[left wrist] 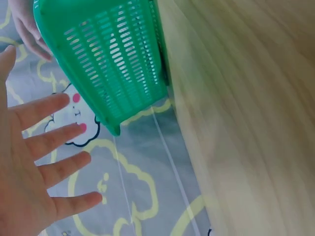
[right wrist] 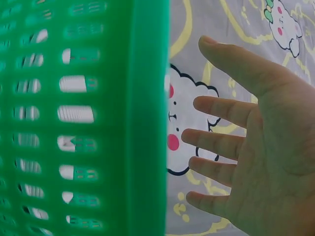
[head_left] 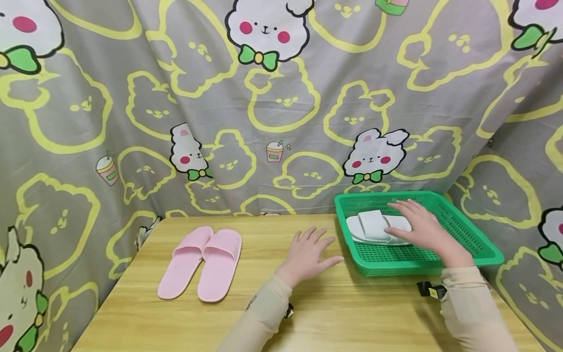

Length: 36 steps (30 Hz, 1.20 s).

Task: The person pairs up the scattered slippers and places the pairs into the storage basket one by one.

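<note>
A pair of white slippers (head_left: 373, 227) lies in a green plastic basket (head_left: 367, 266) at the right of the table. Over the basket hovers my right hand (head_left: 424, 230), fingers spread and holding nothing; in the head view it overlaps part of the slippers. The right wrist view shows that hand (right wrist: 266, 142) above the basket rim (right wrist: 147, 123). My left hand (head_left: 305, 256) is left of the basket above the table, its fingers spread with nothing in them. In the left wrist view the same hand (left wrist: 34, 167) is apart from the basket wall (left wrist: 110, 64).
Two pink slippers (head_left: 217, 271) lie side by side on the left of the wooden table (head_left: 343, 318). A grey curtain (head_left: 290, 112) with cartoon prints hangs right behind the table and around its sides.
</note>
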Motion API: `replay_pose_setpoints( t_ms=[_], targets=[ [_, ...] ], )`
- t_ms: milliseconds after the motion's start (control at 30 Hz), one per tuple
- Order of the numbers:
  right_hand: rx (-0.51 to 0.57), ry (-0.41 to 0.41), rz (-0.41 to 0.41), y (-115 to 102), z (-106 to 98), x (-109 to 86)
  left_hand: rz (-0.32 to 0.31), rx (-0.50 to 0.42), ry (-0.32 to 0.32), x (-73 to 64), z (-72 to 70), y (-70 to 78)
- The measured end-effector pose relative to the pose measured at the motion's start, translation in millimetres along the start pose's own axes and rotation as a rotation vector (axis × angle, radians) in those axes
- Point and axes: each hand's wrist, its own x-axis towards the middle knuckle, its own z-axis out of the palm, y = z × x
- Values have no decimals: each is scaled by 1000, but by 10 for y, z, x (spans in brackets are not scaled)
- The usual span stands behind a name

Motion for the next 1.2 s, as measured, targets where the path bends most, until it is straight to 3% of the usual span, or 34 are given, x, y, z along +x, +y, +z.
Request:
replay_pose_setpoints(
  t_ms=[267, 433, 833, 1200],
  targets=[
    [39, 75, -61, -175, 99, -39, 84, 99, 196, -224, -14, -219],
    [69, 126, -108, -244, 171, -67, 124, 136, 275, -327, -46, -365],
    [87, 209, -204, -404, 328, -112, 103, 169, 329, -548, -204, -643],
    [75, 234, -273, -559, 415, -98, 44, 132, 348, -675, -369, -881]
  ],
)
